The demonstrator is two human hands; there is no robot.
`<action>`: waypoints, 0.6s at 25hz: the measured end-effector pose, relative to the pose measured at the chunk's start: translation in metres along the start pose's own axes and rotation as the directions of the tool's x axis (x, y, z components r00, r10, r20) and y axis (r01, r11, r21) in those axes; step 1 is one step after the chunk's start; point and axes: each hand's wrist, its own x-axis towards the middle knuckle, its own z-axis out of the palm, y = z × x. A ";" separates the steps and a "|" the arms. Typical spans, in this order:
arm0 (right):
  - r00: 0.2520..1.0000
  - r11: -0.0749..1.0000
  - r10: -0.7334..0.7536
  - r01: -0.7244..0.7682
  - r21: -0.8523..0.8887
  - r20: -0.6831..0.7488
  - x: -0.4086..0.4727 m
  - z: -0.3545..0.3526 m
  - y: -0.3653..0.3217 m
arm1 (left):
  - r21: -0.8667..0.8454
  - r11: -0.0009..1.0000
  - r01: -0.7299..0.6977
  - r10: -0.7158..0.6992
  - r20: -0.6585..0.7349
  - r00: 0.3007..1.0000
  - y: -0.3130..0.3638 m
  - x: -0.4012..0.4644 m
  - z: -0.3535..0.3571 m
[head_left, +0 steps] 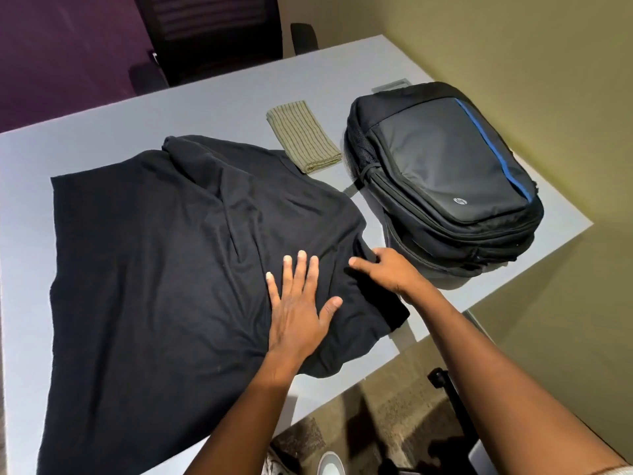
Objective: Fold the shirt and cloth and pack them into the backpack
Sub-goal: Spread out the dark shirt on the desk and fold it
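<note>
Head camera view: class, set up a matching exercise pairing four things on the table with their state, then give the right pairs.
1. black shirt
2. striped green cloth
3. backpack
4. left hand

A. zipped shut, lying on its back
B. pressed flat, fingers spread
C. spread out, rumpled
D. folded into a neat rectangle

Pairs: 1-C, 2-D, 3-A, 4-B

Only readable mark: small round silver-grey logo point(460, 200), looks like "hp" though it's tiny and tilted, on the grey front panel of the black fabric backpack with a blue stripe point(445, 173), near the panel's lower edge. No other text, numbers or labels legible.
</note>
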 end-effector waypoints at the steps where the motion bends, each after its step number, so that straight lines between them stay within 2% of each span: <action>1: 0.997 0.990 0.029 -0.017 -0.141 0.078 -0.002 -0.003 0.004 | 0.003 1.000 -0.025 0.025 0.030 0.999 0.001 -0.005 0.001; 3: 0.975 0.945 0.120 -0.055 -0.323 0.186 -0.007 -0.008 0.019 | 0.047 0.999 -0.012 0.007 0.104 0.995 -0.003 -0.015 0.007; 4: 0.967 0.947 0.127 -0.053 -0.316 0.219 -0.010 -0.009 0.029 | 0.082 0.997 -0.003 -0.007 0.125 0.992 -0.008 -0.018 0.011; 6: 0.971 0.991 0.033 -0.001 -0.133 0.237 -0.018 -0.010 0.046 | 0.124 0.992 0.000 -0.017 0.138 0.990 -0.015 -0.020 0.014; 7: 0.978 0.999 -0.036 0.030 0.032 0.204 -0.024 -0.008 0.050 | 0.125 0.992 0.001 -0.019 0.141 0.990 -0.016 -0.019 0.013; 9: 0.992 0.920 -0.092 0.049 0.389 0.092 -0.034 -0.004 0.051 | 0.101 0.995 0.013 -0.027 0.131 0.991 -0.014 -0.018 0.012; 11: 0.994 0.779 -0.087 0.027 0.627 0.066 -0.040 0.001 0.049 | 0.070 0.997 0.026 -0.035 0.127 0.991 -0.013 -0.017 0.010; 13: 0.984 0.695 -0.106 -0.032 0.718 0.146 -0.042 0.007 0.047 | 0.042 0.999 0.033 -0.039 0.136 0.990 -0.013 -0.016 0.008; 14: 0.969 0.727 -0.122 -0.060 0.684 0.215 -0.043 0.008 0.048 | 0.030 0.999 0.035 -0.039 0.141 0.989 -0.014 -0.016 0.007; 15: 0.949 0.812 -0.139 -0.055 0.581 0.283 -0.042 0.008 0.052 | 0.019 0.999 0.037 -0.039 0.147 0.988 -0.014 -0.016 0.005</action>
